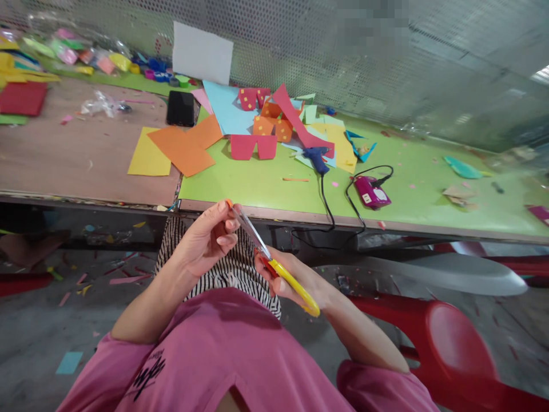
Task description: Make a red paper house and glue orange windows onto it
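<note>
My right hand (283, 277) is closed around scissors (295, 286) with yellow and red handles, their metal blades pointing up and to the left. The blade tips reach a small piece of orange paper (229, 203), which my left hand (214, 232) pinches between thumb and finger. Most of that paper is hidden by the fingertips. Both hands are above my lap, just in front of the table edge. Beyond them lie a red paper cutout shaped like glasses (253, 147) and several orange paper sheets (182, 151).
A blue glue gun (316, 159) rests on the green tabletop (257, 194), its cord hanging over the front edge. Right of it is a purple power socket (372, 192). A black phone (180, 108) lies at the back left. A red chair (458, 337) stands at my right.
</note>
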Demonstrator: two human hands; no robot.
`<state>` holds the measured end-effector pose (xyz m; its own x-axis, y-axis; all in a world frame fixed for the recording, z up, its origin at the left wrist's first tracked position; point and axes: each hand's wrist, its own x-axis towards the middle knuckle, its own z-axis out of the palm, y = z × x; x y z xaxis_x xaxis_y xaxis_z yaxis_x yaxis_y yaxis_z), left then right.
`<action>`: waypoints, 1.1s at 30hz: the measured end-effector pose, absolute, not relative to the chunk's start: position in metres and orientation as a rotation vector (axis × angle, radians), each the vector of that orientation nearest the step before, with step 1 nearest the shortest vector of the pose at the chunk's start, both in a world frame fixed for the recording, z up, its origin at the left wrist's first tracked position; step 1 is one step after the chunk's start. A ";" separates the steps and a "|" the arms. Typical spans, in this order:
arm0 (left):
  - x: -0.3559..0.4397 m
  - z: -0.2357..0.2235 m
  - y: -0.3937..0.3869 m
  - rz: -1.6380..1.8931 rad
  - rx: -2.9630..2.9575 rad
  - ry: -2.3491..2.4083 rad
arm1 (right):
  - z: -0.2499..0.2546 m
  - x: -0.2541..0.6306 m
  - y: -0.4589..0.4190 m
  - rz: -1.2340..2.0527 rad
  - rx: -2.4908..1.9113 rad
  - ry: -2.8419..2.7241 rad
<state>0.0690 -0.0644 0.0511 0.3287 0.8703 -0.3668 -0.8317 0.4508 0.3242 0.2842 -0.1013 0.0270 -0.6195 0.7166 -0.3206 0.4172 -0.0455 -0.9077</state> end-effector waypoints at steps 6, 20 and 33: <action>0.069 0.052 -0.066 1.101 0.057 0.524 | 0.030 0.283 -0.103 1.725 -1.219 -1.948; 0.069 0.052 -0.066 1.110 0.057 0.526 | 0.027 0.284 -0.104 1.686 -1.260 -1.989; 0.067 0.033 -0.068 1.326 0.466 0.592 | 0.031 0.283 -0.108 1.882 -1.191 -1.813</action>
<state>0.0674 -0.0675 0.0328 0.1348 0.9818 -0.1337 -0.7554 0.1891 0.6274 0.2832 -0.1079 0.0308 -0.6264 0.6886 -0.3654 0.3395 -0.1810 -0.9230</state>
